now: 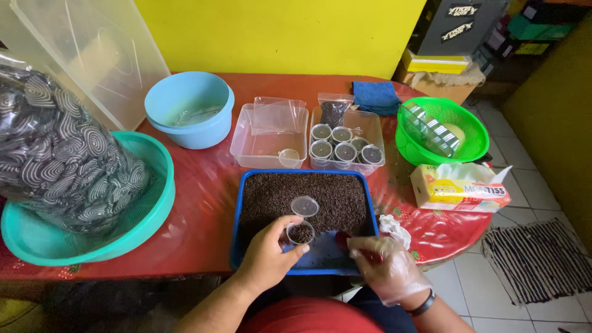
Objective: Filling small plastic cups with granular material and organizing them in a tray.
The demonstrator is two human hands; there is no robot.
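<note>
My left hand (268, 251) grips a small clear cup (301, 232) with dark brown grains in it and its hinged lid (304, 206) flipped open. The cup is held over the near end of a blue tray (237, 216) spread with the same dark grains. My right hand (385, 265), in a thin clear plastic glove, holds a small red scoop (343, 237) just right of the cup, low over the tray's bare corner.
Behind the tray stand two clear tubs: the left (269, 145) holds plastic bags and one cup, the right (346, 148) several filled lidded cups. A light blue bowl (190, 108), teal basket with patterned bag (80, 185), green basket (441, 129), tissue pack (459, 188) and crumpled tissue (393, 227) surround them.
</note>
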